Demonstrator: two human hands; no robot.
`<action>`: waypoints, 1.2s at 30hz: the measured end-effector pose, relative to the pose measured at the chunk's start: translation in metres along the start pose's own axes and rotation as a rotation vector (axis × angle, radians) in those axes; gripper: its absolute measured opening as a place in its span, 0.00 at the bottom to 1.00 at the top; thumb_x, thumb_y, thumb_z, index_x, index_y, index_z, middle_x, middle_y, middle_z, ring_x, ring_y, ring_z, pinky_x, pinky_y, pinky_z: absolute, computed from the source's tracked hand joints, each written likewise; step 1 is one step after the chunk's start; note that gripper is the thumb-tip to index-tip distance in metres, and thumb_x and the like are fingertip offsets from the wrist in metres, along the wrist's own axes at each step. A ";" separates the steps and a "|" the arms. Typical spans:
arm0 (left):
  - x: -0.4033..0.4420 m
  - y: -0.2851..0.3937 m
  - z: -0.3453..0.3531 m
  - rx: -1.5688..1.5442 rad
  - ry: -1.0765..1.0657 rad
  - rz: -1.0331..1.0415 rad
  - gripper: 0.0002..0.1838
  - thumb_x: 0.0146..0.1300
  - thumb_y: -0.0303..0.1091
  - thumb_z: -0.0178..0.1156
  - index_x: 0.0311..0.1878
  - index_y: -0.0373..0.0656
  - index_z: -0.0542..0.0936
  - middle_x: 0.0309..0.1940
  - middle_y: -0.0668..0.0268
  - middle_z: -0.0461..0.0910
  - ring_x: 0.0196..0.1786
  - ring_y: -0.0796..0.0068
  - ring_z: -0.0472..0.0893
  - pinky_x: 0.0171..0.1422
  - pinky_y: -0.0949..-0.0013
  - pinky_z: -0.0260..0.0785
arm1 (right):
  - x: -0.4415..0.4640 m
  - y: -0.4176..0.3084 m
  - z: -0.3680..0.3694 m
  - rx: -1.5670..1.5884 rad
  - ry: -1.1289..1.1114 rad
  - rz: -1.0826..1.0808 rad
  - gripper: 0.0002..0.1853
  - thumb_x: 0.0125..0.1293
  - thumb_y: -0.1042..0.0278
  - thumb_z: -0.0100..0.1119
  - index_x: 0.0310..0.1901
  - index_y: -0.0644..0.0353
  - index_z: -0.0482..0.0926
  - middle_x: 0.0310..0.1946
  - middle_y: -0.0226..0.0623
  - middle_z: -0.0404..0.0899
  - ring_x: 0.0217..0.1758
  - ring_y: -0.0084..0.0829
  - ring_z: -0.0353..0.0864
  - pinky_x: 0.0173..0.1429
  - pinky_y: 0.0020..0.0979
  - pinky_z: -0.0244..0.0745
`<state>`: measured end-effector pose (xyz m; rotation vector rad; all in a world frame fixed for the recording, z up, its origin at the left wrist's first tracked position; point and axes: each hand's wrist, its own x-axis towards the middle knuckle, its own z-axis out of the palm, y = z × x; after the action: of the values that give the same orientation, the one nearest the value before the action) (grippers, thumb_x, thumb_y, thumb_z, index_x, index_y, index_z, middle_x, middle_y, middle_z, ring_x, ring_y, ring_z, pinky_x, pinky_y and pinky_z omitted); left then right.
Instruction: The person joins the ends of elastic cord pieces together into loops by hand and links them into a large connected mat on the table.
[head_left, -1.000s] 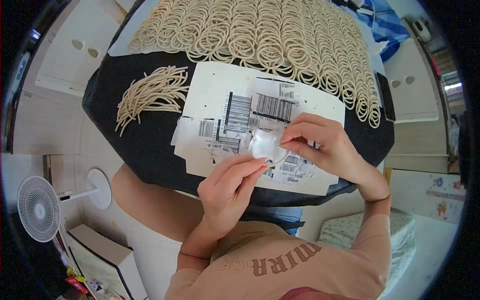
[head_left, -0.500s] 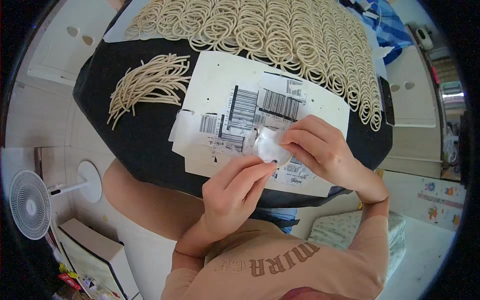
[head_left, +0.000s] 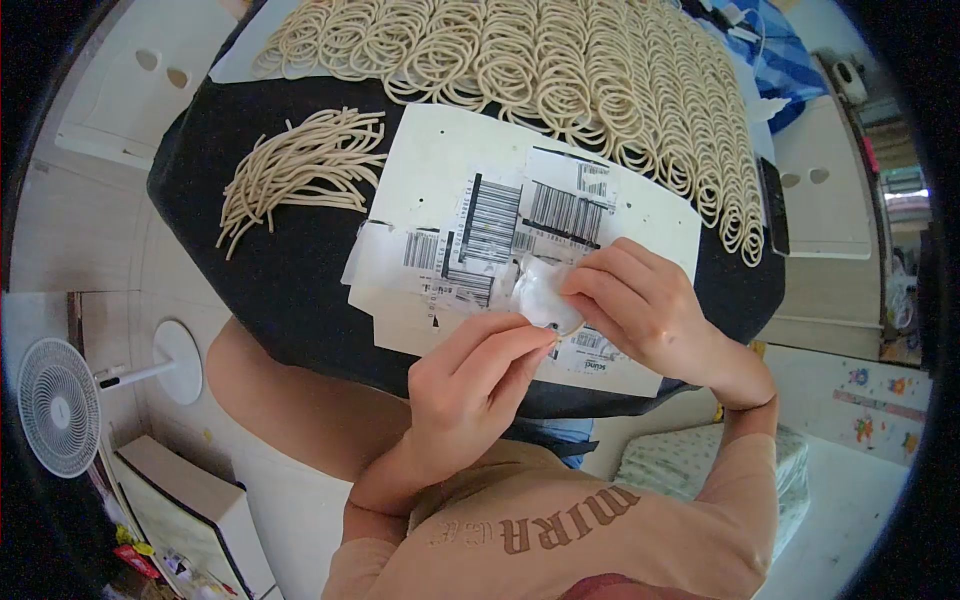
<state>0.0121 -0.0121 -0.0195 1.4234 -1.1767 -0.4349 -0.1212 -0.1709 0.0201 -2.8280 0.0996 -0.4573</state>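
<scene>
Between my two hands a beige cord is bent into a curve, mostly hidden by fingers. My left hand pinches one end of it at the lower left. The fingertips of my right hand are closed on its other part, at the right. Just beneath lies a shiny whitish patch on a cream board covered with barcode labels. Left of the board rests a bundle of loose beige cords. Rows of beige rings lie beyond the board.
A black cloth covers the table. A dark phone lies at its right edge, near a blue cloth. On the floor at the left stands a white fan, with a white cabinet close by.
Since the first frame the view has shifted slightly. Both hands stay over the whitish patch, and the cord's ends have come closer together between them.
</scene>
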 end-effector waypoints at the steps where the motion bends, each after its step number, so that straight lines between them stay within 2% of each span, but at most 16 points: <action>1: 0.001 0.001 -0.001 -0.007 -0.005 -0.019 0.10 0.53 0.18 0.66 0.40 0.39 0.82 0.34 0.61 0.80 0.30 0.69 0.80 0.30 0.72 0.71 | 0.000 0.000 0.001 0.017 0.023 0.003 0.13 0.47 0.76 0.66 0.37 0.63 0.77 0.34 0.37 0.75 0.34 0.36 0.77 0.34 0.31 0.75; 5: 0.005 0.002 -0.003 -0.097 -0.021 -0.063 0.09 0.54 0.19 0.66 0.39 0.38 0.82 0.34 0.62 0.81 0.32 0.73 0.81 0.33 0.74 0.74 | 0.000 0.002 -0.003 0.192 0.078 0.069 0.11 0.51 0.78 0.66 0.37 0.64 0.78 0.34 0.37 0.76 0.35 0.36 0.78 0.34 0.30 0.75; 8: 0.009 0.009 -0.006 -0.211 -0.032 -0.148 0.08 0.55 0.19 0.65 0.39 0.37 0.83 0.35 0.61 0.82 0.35 0.75 0.82 0.38 0.75 0.77 | -0.003 -0.003 -0.009 0.539 0.039 0.294 0.08 0.57 0.79 0.64 0.39 0.63 0.79 0.35 0.36 0.77 0.36 0.34 0.79 0.37 0.29 0.75; 11: 0.012 0.010 -0.008 -0.337 -0.052 -0.235 0.06 0.57 0.19 0.64 0.39 0.35 0.82 0.37 0.61 0.81 0.38 0.75 0.82 0.44 0.75 0.78 | -0.003 0.000 -0.016 0.693 -0.023 0.318 0.07 0.60 0.78 0.63 0.40 0.63 0.79 0.37 0.36 0.78 0.38 0.30 0.80 0.41 0.26 0.74; 14: 0.014 0.010 -0.009 -0.479 -0.082 -0.325 0.06 0.58 0.19 0.63 0.40 0.33 0.82 0.39 0.60 0.81 0.41 0.75 0.82 0.49 0.74 0.77 | -0.008 0.002 -0.011 0.902 -0.040 0.344 0.07 0.63 0.79 0.60 0.42 0.65 0.78 0.42 0.36 0.80 0.44 0.26 0.80 0.49 0.24 0.75; 17: 0.015 0.009 -0.007 -0.536 -0.101 -0.358 0.06 0.59 0.19 0.62 0.41 0.32 0.82 0.40 0.60 0.81 0.43 0.75 0.82 0.51 0.74 0.77 | -0.010 -0.006 -0.010 1.188 -0.035 0.503 0.08 0.65 0.82 0.57 0.45 0.67 0.77 0.47 0.37 0.80 0.50 0.24 0.79 0.55 0.24 0.74; 20: 0.014 0.008 -0.007 -0.534 -0.116 -0.358 0.07 0.59 0.18 0.62 0.41 0.31 0.81 0.41 0.60 0.81 0.43 0.75 0.82 0.52 0.73 0.77 | -0.011 -0.005 -0.011 1.178 -0.108 0.443 0.09 0.66 0.83 0.54 0.48 0.68 0.75 0.49 0.38 0.80 0.52 0.23 0.77 0.56 0.25 0.76; 23: 0.014 0.008 -0.009 -0.535 -0.135 -0.374 0.07 0.59 0.17 0.62 0.41 0.31 0.81 0.41 0.59 0.81 0.44 0.74 0.82 0.52 0.73 0.77 | -0.008 -0.008 -0.015 1.308 -0.132 0.533 0.10 0.67 0.82 0.54 0.48 0.68 0.75 0.49 0.38 0.80 0.51 0.22 0.78 0.53 0.25 0.78; 26: 0.015 0.010 -0.010 -0.550 -0.144 -0.385 0.07 0.58 0.16 0.61 0.41 0.31 0.81 0.41 0.58 0.81 0.44 0.74 0.82 0.52 0.73 0.77 | -0.008 -0.008 -0.017 1.292 -0.159 0.540 0.10 0.66 0.82 0.55 0.48 0.69 0.75 0.48 0.38 0.81 0.49 0.21 0.79 0.49 0.25 0.81; 36: 0.014 0.008 -0.011 -0.556 -0.157 -0.389 0.07 0.58 0.16 0.61 0.40 0.30 0.81 0.41 0.58 0.81 0.44 0.75 0.82 0.52 0.74 0.77 | -0.010 -0.008 -0.011 1.302 -0.136 0.554 0.09 0.66 0.80 0.56 0.47 0.68 0.77 0.47 0.37 0.82 0.46 0.21 0.80 0.46 0.24 0.82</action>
<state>0.0237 -0.0171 -0.0048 1.1318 -0.8019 -1.0729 -0.1344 -0.1653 0.0296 -1.4529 0.3775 -0.0983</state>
